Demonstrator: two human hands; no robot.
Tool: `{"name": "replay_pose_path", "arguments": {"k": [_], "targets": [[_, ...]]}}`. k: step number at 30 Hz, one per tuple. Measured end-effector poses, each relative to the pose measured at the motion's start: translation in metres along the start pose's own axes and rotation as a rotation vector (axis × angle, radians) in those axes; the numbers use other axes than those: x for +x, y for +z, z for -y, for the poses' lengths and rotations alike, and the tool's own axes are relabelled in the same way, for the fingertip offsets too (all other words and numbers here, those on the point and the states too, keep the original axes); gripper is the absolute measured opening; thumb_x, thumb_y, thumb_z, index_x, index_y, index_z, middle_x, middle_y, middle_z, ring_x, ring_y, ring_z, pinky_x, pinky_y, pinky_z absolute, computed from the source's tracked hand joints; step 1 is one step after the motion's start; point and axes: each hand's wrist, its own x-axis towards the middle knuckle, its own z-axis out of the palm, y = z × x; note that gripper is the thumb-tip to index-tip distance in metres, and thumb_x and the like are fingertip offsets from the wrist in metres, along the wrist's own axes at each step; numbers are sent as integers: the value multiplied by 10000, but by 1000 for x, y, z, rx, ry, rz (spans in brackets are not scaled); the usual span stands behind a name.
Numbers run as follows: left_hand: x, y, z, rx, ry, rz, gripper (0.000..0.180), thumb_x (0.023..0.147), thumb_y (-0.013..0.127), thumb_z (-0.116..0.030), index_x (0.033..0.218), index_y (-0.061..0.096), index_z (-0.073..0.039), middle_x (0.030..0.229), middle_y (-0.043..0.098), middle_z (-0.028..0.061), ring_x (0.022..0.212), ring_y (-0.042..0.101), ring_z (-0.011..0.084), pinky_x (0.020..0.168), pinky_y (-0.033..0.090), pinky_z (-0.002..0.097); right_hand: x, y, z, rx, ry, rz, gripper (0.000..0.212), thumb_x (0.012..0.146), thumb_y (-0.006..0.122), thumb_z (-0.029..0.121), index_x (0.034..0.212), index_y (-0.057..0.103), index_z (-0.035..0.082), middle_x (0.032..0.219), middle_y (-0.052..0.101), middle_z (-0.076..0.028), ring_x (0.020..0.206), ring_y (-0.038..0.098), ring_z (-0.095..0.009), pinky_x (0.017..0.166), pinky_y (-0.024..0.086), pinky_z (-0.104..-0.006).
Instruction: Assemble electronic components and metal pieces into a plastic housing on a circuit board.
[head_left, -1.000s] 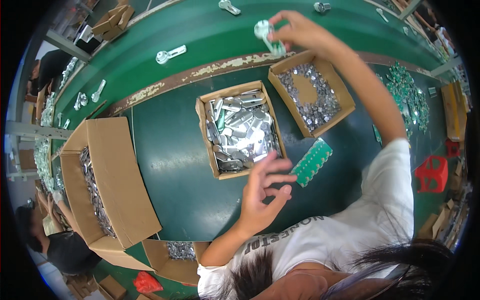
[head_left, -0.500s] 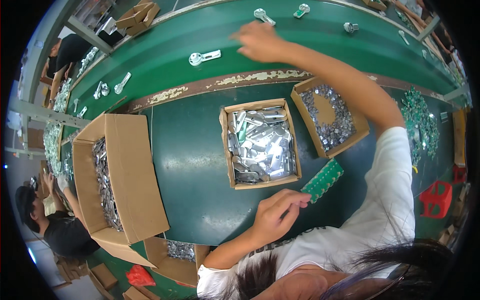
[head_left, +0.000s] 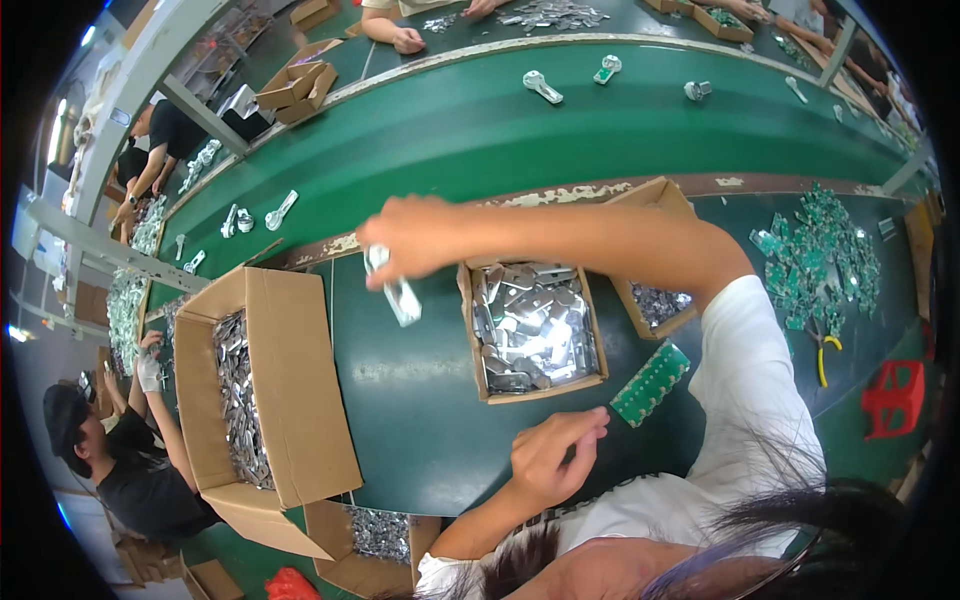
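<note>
My right hand (head_left: 412,240) reaches across to the left over the table. It grips a white plastic part with a round head and a flat straight handle (head_left: 403,303), slightly blurred. Low in the middle, my left hand (head_left: 553,457) is closed, thumb and fingers pressed together; whatever they hold, if anything, is too small to make out. Just beyond its fingertips lies a green circuit board panel (head_left: 652,384). A cardboard box of shiny metal plates (head_left: 535,335) stands between my hands. Behind my right forearm, partly hidden, is a box of small metal pieces (head_left: 657,303).
On the left stands a tall carton (head_left: 305,400) of metal parts, with another small-parts box (head_left: 380,535) below it. Green boards (head_left: 820,255) and yellow-handled pliers (head_left: 823,362) lie right. Several white parts (head_left: 542,87) rest on the green belt (head_left: 420,150). Other people work around.
My right hand has come back from over the belt and now holds the white round-headed part that lay there. My left hand stays closed near the circuit board panel. The whole view has shifted.
</note>
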Motion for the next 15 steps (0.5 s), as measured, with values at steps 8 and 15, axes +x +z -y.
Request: {"name": "replay_pose_path", "arguments": {"k": [8,15], "targets": [[4,-51,-28,-172,-114,-180,382,966,457,-299,1044,576,56,873,587,173,646,619,233,507,534,298,-33,61,20,-418,-200,9,360,774,685,380,955,645,71,874,634,-145,858,616,-298,742,438,-428],[81,-107,-141,-492,-45,132,665,930,253,-615,1027,652,-91,1531,-112,130,1411,43,329,1022,303,598,-205,-88,76,535,-570,-807,113,906,557,125,798,588,145,866,491,-27,805,465,-172,727,402,-296]]}}
